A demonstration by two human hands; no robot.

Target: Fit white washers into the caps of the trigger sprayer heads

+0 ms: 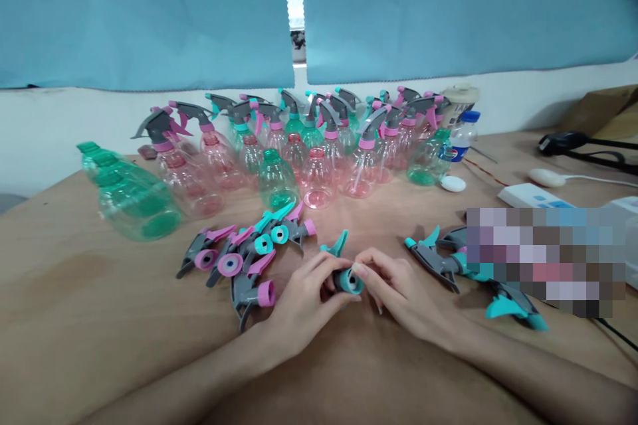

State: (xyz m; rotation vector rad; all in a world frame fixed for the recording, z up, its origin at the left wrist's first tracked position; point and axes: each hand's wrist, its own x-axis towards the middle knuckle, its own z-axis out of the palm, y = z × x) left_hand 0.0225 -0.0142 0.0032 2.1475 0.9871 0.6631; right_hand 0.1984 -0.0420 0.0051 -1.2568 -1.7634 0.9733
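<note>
My left hand [314, 289] is closed around a grey trigger spray head [351, 281] with a teal collar, whose open mouth faces me. At the collar's rim, the thumb and fingers of my right hand [399, 285] are pinched together; anything small between them is hidden. Left of my hands lie several loose spray heads, among them one with a pink collar [266, 293] and one with a teal collar [263, 244]. To the right are more spray heads, such as a grey and teal one [436, 259].
Behind my hands stand several clear bottles, green [276, 179] and pink [318, 179], many topped with spray heads. Green bottles [134, 202] lean together at the left. At the right are a blue-capped bottle [461, 136], a white lid [453, 184], a white box [538, 198] and a blurred-out patch.
</note>
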